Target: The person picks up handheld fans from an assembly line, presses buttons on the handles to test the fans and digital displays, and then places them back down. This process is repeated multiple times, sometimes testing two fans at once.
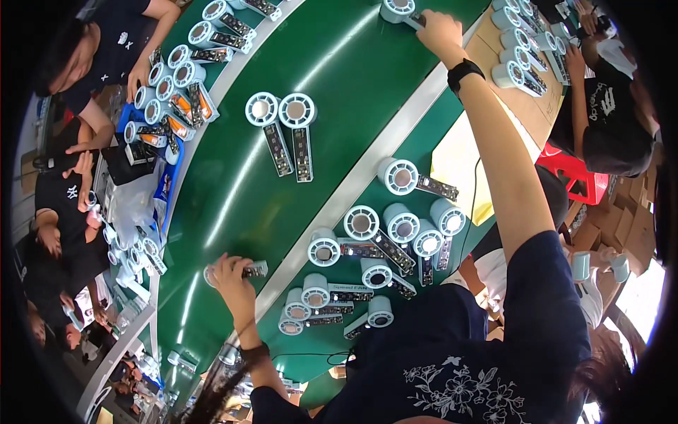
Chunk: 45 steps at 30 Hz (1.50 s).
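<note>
My left hand (pixel 233 283) is closed over a light-blue handheld fan housing (pixel 256 269) on the green conveyor belt. Its handle with the exposed circuit board sticks out to the right, and my fingers cover much of its round head. Far off at the top, my right hand (pixel 441 34), with a black band on the wrist, pinches the handle of another fan housing (pixel 397 8) over the belt. Between my hands, a pair of similar fan housings (pixel 297 112) lies side by side on the belt, circuit boards facing up.
Several fan housings (pixel 362 223) lie on the green side table nearest me. More stand on cardboard (pixel 526 116) at the right. A metal rail (pixel 381 148) divides belt from table. Across the belt, co-workers (pixel 78 56) sit by more housings and a blue bin (pixel 169 173).
</note>
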Each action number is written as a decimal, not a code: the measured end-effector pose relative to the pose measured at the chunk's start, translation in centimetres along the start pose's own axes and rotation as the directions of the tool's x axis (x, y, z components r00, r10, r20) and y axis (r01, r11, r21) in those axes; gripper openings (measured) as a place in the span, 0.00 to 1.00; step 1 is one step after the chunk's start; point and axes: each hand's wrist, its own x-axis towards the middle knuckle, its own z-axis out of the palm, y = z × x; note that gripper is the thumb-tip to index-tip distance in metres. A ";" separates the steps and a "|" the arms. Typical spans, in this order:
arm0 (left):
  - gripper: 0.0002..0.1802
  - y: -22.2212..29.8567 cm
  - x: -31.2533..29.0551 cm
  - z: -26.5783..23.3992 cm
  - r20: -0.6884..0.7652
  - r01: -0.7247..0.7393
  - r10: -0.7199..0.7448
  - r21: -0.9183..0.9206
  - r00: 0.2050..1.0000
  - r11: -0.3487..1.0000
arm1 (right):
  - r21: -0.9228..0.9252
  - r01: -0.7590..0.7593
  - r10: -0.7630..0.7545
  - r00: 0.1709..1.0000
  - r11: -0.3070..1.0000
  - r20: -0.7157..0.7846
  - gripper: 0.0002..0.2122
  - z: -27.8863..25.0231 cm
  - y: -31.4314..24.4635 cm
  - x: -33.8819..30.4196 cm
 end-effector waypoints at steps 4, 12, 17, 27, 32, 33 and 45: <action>0.22 0.3 -3.2 3.7 -0.482 0.283 -0.410 -0.316 0.774 0.906 | 0.421 -0.184 0.066 0.958 0.888 0.280 0.15 -0.8 -0.2 -0.2; 0.22 -0.9 -2.7 7.5 0.373 0.306 -0.819 -0.917 0.436 -0.255 | 0.901 -0.430 -0.031 0.901 0.058 0.432 0.10 -11.2 -5.9 -10.2; 0.21 -2.2 -3.0 9.8 0.421 0.270 -0.793 -0.904 0.441 -0.330 | 0.934 -0.358 -0.099 0.929 -0.006 0.356 0.13 -20.1 -10.1 -19.8; 0.12 3.3 -9.3 -1.3 0.318 -0.122 -0.609 -0.812 0.727 -0.571 | 0.875 -0.417 -0.385 0.871 -0.248 0.306 0.20 -29.4 -15.0 -35.2; 0.22 9.3 -15.8 -9.6 0.157 -0.220 -0.473 -0.731 0.867 -0.646 | 0.868 -0.431 -0.425 0.853 -0.247 0.303 0.21 -31.6 -17.8 -41.0; 0.23 10.5 -16.8 -10.6 0.076 -0.276 -0.461 -0.712 0.884 -0.645 | 0.859 -0.444 -0.464 0.836 -0.256 0.294 0.21 -31.2 -17.9 -41.6; 0.27 14.3 -24.7 -15.0 -0.217 -0.417 -0.395 -0.731 0.893 -0.540 | 0.845 -0.480 -0.631 0.737 -0.234 0.244 0.20 -30.7 -20.7 -47.8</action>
